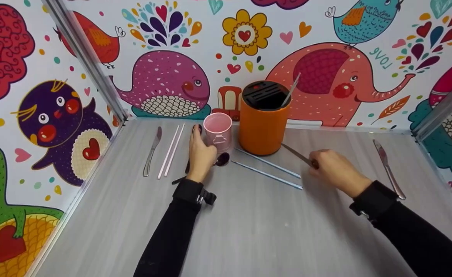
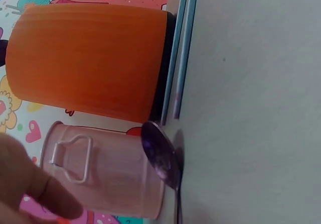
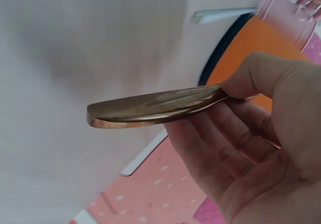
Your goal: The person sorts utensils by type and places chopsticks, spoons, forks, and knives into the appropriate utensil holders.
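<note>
My right hand (image 1: pixel 335 169) pinches a gold utensil (image 1: pixel 298 154), apparently a knife, aimed toward the orange holder (image 1: pixel 262 130) ahead of it. Little seems done: one slim utensil (image 1: pixel 293 88) leans in that holder. Lying out are blue sticks (image 1: pixel 266 175) between my hands, a knife (image 1: pixel 388 168) right of this hand, and pink sticks (image 1: pixel 169 152) left of my left hand (image 1: pixel 201 157), whose loose fingers hover beside the pink cup (image 1: pixel 218 144), contact unclear.
</note>
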`<state>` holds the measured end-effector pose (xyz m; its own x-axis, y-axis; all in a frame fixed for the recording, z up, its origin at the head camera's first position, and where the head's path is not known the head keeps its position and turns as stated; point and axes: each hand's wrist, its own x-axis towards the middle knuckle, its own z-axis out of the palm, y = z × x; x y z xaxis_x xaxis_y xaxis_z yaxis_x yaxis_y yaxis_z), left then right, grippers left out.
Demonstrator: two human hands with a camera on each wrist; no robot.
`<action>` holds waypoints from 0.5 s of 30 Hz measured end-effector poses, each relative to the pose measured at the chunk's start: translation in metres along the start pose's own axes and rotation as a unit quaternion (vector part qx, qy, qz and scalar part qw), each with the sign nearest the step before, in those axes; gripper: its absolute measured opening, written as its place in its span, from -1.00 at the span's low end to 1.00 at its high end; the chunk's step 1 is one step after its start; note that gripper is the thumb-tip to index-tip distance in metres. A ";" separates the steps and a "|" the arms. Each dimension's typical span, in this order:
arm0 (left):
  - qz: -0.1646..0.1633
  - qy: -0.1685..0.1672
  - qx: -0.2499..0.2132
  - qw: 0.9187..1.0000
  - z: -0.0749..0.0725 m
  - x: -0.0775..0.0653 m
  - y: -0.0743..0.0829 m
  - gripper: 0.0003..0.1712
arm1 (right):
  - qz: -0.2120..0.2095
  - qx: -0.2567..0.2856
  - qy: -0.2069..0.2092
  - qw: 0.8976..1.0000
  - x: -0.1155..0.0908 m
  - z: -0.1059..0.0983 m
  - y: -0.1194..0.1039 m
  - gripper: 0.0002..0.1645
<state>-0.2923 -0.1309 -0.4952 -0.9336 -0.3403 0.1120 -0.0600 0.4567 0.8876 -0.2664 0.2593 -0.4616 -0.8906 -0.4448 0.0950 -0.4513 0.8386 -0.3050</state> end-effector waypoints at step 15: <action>0.036 -0.029 0.035 0.998 0.025 0.013 -0.027 0.32 | -0.076 0.027 0.039 0.996 0.030 0.018 -0.061 -0.90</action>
<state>-0.3114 -0.1271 -0.5292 -0.9549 -0.2584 0.1463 -0.0152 0.5346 0.8450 -0.2645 0.1892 -0.4568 -0.8151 -0.5376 0.2158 -0.5791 0.7447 -0.3319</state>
